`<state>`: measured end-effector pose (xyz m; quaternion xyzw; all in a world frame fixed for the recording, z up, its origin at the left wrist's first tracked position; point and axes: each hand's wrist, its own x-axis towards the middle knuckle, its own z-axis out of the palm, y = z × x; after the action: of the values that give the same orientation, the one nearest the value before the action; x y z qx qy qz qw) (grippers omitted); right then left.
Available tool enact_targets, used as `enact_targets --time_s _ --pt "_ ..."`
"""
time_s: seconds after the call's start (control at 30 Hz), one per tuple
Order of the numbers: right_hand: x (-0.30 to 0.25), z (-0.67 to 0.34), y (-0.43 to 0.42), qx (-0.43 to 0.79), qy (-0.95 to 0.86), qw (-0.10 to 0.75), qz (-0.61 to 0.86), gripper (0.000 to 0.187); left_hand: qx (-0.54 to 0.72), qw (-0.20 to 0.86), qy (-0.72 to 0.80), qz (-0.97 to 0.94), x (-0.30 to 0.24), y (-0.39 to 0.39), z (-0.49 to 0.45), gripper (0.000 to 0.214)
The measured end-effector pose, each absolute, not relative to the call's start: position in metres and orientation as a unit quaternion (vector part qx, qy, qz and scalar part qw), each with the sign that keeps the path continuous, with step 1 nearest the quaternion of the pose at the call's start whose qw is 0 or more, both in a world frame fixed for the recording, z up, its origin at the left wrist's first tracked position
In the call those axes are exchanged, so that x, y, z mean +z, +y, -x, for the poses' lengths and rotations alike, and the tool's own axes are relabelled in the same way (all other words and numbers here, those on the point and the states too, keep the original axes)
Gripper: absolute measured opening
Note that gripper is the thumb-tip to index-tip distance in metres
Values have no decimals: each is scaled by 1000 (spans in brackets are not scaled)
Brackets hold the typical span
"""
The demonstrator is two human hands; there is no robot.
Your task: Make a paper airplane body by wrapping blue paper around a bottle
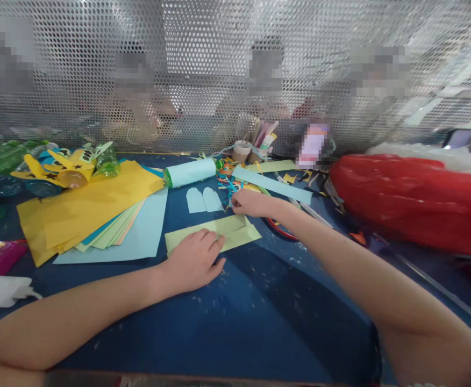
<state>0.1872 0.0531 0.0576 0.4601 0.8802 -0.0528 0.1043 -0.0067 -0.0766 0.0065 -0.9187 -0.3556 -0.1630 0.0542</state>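
Observation:
My left hand (193, 260) lies flat on a folded light green paper strip (235, 236), fingers stretched and thumb apart. Just beyond the strip, my right hand (244, 202) has its fingers curled together by a heap of paper scraps (229, 185). Whatever those fingers may hold is hidden. Two light blue paper pieces with rounded tops (204, 200) lie side by side left of my right hand. Behind them rests a green bottle wrapped in light blue paper (191, 173). A long light blue strip (273, 184) stretches to the right beyond my right hand.
Yellow sheets (98, 207) cover other coloured paper at left, with decorated bottle pieces (68, 169) behind. A red-handled tool (282, 230) lies partly under my right forearm. Cups of sticks (255, 153) stand at the back, before a perforated metal screen (203, 54). A red plastic bag (408, 199) bulges at right.

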Motion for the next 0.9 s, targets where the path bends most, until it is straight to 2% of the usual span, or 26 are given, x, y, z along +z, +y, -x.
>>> enact_targets --time_s 0.4,0.67,0.9 --pt "73 -188 48 -9 872 77 -483 23 -147 52 -351 923 10 -77 6 42" --pt "65 -186 52 -9 869 132 -476 19 -148 53 -347 924 9 -77 8 41" --pt "65 -168 48 31 855 165 -490 24 -154 51 -351 922 6 -76 8 38"
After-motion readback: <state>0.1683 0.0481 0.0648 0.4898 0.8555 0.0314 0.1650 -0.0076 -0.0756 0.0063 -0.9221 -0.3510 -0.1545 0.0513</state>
